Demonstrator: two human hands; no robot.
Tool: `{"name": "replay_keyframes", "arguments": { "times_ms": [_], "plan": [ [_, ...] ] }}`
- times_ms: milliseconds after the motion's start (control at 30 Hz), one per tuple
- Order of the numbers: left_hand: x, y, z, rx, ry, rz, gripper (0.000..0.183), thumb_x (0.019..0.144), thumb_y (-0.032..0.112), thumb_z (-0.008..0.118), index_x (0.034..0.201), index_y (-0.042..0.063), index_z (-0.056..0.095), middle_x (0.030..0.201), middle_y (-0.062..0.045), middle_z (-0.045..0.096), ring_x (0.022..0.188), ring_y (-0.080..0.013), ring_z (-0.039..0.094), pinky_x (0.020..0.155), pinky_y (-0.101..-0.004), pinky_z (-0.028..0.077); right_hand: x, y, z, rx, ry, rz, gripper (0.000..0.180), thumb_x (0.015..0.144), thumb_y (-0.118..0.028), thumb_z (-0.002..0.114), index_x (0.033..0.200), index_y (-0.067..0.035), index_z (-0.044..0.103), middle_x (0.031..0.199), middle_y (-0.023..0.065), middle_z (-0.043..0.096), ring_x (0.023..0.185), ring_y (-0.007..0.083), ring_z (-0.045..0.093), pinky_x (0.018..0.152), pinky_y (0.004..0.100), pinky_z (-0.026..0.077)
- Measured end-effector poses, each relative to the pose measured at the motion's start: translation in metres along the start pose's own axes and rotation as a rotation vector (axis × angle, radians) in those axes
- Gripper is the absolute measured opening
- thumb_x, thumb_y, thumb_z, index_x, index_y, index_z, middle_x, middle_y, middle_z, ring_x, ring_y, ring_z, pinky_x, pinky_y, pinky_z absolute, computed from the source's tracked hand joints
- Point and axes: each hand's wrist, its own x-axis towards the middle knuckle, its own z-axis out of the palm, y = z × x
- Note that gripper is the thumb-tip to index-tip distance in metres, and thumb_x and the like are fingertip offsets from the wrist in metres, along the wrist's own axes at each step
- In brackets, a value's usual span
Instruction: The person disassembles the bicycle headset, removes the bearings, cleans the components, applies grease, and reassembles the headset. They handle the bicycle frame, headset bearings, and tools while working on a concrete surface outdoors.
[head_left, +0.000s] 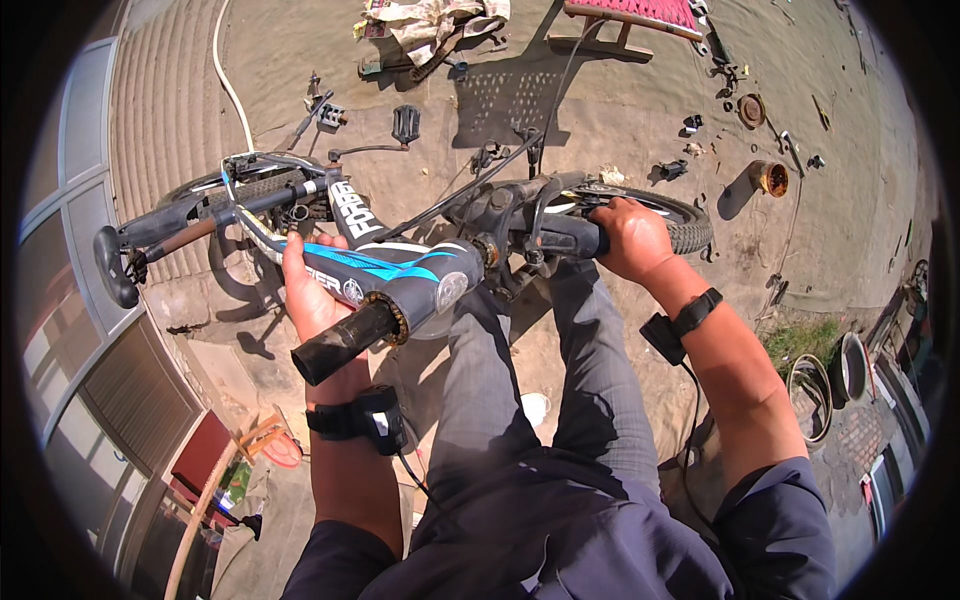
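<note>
A black bicycle frame (390, 262) with blue and white stripes lies across the middle, its saddle (116, 266) at the far left. My left hand (311, 289) grips the frame's tube from below, its thumb along the side. A dark steerer tube (345, 341) sticks out of the head tube (439, 285), with a greasy ring of bearing balls around it. My right hand (634, 236) is closed around the lower end of a black suspension fork leg (566, 234). Beside that hand is the front wheel (690, 225), partly hidden by the hand and fork.
A low stool with a pink woven seat (637, 15) stands at the top. A rusty tin (769, 178), a bicycle pedal (406, 124) and scattered small parts and tools are on the ground cloth. Cloth rags (435, 26) lie beyond; a glazed wall (82, 187) borders the left.
</note>
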Motion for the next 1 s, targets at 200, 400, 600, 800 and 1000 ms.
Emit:
{"name": "replay_keyframes", "arguments": {
  "times_ms": [200,400,600,800,1000],
  "plan": [
    [0.0018,-0.0002,-0.0001,-0.004,-0.035,-0.011,0.030,0.096,0.037,0.074,0.101,0.010,0.060,0.090,-0.004,0.067,0.087,-0.0196,0.067,0.081,-0.0375,0.057,0.0022,-0.0018,0.0028,-0.001,-0.032,0.014,0.029,0.074,-0.026,0.078,0.099,-0.014,0.073,0.093,0.0118,0.066,0.095,0.0329,0.067,0.082,0.0429,0.055],
    [0.0027,-0.0001,-0.0002,0.007,-0.031,-0.041,0.030,0.097,0.037,0.073,0.101,0.010,0.060,0.090,-0.003,0.066,0.088,-0.0190,0.067,0.082,-0.0368,0.056,0.0047,-0.0044,0.0005,0.029,-0.026,0.022,0.033,0.067,-0.020,0.081,0.097,-0.015,0.069,0.094,0.0107,0.065,0.098,0.0325,0.066,0.083,0.0428,0.056],
    [0.0045,-0.0007,-0.0003,-0.027,0.002,-0.061,0.030,0.097,0.037,0.073,0.101,0.010,0.060,0.091,-0.003,0.065,0.090,-0.0190,0.066,0.083,-0.0372,0.056,0.0046,-0.0071,-0.0025,0.013,-0.030,0.041,0.031,0.070,-0.024,0.081,0.098,-0.016,0.070,0.095,0.0108,0.066,0.100,0.0319,0.067,0.084,0.0429,0.056],
    [-0.0006,-0.0007,0.0021,0.014,-0.016,-0.023,0.029,0.098,0.036,0.073,0.103,0.010,0.060,0.092,-0.003,0.065,0.091,-0.0187,0.065,0.085,-0.0367,0.055,0.0020,-0.0072,-0.0053,0.045,-0.026,0.081,0.033,0.069,-0.026,0.082,0.099,-0.018,0.072,0.097,0.0098,0.067,0.100,0.0295,0.068,0.085,0.0415,0.056],
    [-0.0011,-0.0014,0.0017,0.046,-0.044,-0.001,0.029,0.099,0.037,0.071,0.103,0.010,0.060,0.093,-0.002,0.064,0.092,-0.0187,0.065,0.085,-0.0370,0.055,0.0008,0.0000,-0.0042,0.028,-0.042,0.084,0.033,0.068,-0.026,0.082,0.099,-0.018,0.073,0.096,0.0080,0.067,0.100,0.0286,0.068,0.085,0.0407,0.056]
  ]
}}
